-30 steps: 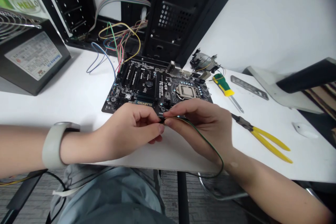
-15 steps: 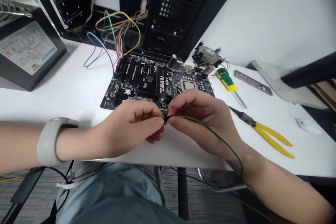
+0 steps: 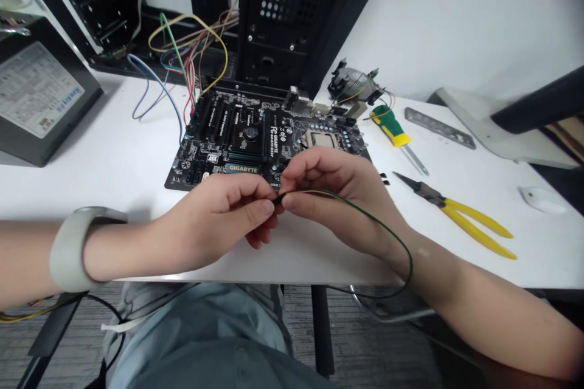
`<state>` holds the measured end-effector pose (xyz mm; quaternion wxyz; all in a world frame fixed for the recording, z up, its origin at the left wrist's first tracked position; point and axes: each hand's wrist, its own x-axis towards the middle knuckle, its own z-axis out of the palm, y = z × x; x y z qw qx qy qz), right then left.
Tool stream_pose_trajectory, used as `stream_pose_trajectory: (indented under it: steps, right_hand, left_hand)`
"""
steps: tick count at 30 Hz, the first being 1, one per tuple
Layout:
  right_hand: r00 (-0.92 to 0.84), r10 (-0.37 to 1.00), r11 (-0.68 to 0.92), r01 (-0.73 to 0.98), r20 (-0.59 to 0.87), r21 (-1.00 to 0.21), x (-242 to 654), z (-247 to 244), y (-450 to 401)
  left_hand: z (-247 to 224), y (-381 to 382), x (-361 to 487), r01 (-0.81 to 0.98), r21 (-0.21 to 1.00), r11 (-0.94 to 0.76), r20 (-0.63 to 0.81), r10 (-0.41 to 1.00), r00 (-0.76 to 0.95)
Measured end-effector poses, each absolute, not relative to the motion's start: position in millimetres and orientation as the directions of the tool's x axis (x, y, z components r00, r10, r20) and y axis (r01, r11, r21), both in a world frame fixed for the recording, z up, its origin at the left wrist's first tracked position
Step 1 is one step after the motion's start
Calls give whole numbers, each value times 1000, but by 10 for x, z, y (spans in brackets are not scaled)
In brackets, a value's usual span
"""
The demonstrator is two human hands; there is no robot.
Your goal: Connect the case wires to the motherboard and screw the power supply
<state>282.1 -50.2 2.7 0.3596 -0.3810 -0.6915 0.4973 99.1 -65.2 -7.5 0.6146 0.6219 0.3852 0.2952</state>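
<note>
Wire [image 3: 360,209], green, held above the bench [image 3: 132,194], before the circuit board [image 3: 292,134]; grip: left hand [image 3: 223,213] pinching its black plug [image 3: 278,199], right hand [image 3: 337,188] pinching close behind; hazard (a judgement): hard tugging could part wire from plug.

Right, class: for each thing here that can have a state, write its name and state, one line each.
Green wire, curved
Left hand, pinching the wire's black end
Right hand, pinching the green wire
Motherboard, lying flat
Processor, uncovered
Computer case, open
Power supply, outside the case
Pliers, handles spread
Screwdriver, lying flat
Wristband, worn on the left wrist
</note>
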Motion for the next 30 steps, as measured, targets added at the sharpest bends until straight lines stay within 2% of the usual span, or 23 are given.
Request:
stream_pose_trajectory:
  steps: [9, 15, 24, 30]
  right_hand:
    - [-457, 884, 177, 142, 94, -974, 2830, 30, -512]
    - [-473, 874, 191, 122, 112, -974, 2822, 37, -528]
    - [-501, 861, 201, 168, 92, -965, 2797, 77, -528]
    - [-458, 869, 313, 215, 188, -925, 2785, 72, -535]
  left_hand:
    - [-51, -656, 988, 217, 976, -32, -85, 856, 510]
    - [-36, -649, 999, 231, 973, -17, -108, 849, 518]
    - [-73, -682, 1009, 146, 987, 62, -132, 833, 537]
    - [-115, -722, 1023, -14, 978, 207, -168, 829, 534]
